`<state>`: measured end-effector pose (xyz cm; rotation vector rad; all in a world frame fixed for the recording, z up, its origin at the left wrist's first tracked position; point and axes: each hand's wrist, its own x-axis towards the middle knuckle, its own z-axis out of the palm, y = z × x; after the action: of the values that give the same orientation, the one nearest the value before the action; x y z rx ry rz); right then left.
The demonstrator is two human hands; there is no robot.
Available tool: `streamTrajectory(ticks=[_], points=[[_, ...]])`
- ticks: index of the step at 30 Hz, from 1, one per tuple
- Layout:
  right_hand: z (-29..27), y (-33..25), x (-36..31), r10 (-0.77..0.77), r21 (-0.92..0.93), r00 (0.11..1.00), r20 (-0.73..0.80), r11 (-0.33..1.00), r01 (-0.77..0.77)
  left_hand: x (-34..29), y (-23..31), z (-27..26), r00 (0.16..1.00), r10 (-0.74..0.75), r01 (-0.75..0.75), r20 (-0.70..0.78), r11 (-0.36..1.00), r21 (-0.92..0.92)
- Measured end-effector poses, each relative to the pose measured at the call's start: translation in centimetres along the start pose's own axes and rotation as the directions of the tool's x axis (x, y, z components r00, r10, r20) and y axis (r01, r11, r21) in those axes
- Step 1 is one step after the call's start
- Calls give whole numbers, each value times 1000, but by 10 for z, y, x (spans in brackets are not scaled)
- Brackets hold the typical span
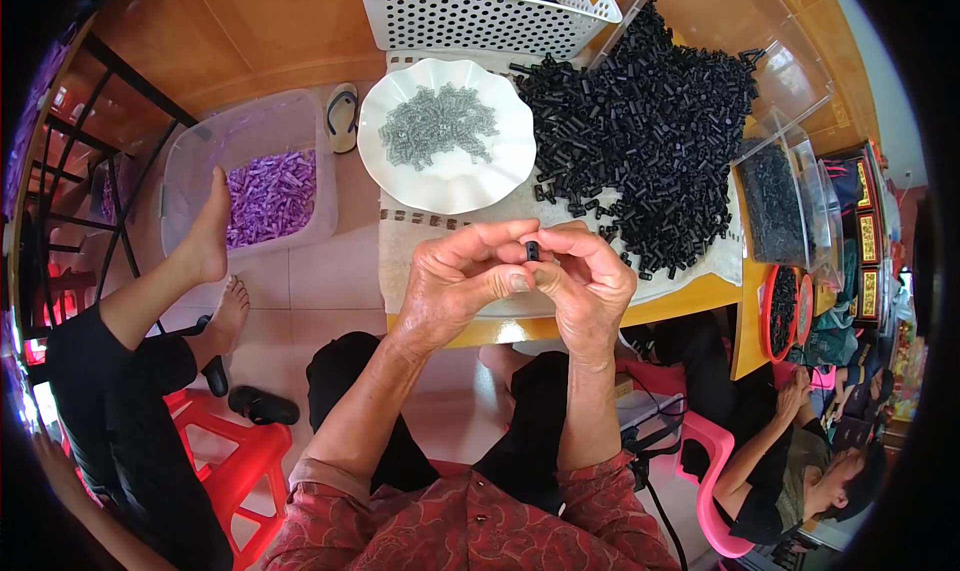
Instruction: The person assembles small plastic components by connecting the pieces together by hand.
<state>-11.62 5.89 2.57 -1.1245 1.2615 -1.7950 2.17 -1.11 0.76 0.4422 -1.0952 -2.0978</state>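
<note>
A small black cylindrical plastic piece [532, 251] is pinched between my two hands, just in front of the table's near edge. My left hand [462, 276] has its thumb and forefinger closed at the piece's left side. From the other side, the thumb and forefinger of my right hand [585, 289] grip it. Whether a smaller part sits between the fingertips is hidden. Beyond my hands is a white wavy-rimmed plate [513, 176], with small clear plastic pieces [438, 126] heaped in it. To its right spreads a large pile of similar black pieces [650, 131].
A white perforated basket [480, 26] stands at the back of the cloth-covered table. Clear bins [785, 201] and a red basket [780, 311] are at right. On the floor at left, a tub [325, 196] holds purple pieces. People sit on both sides, near a red stool [245, 466].
</note>
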Motion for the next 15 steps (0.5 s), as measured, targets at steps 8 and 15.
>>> streamTrajectory(ticks=[8,15], points=[[1,-3,7,5,-77,997,73,997,0,4,0,7,994,17,-13,-108,999,40],[-6,-1,7,3,-98,995,-95,995,-12,8,4,-1,953,-21,16,-303,1000,-18]])
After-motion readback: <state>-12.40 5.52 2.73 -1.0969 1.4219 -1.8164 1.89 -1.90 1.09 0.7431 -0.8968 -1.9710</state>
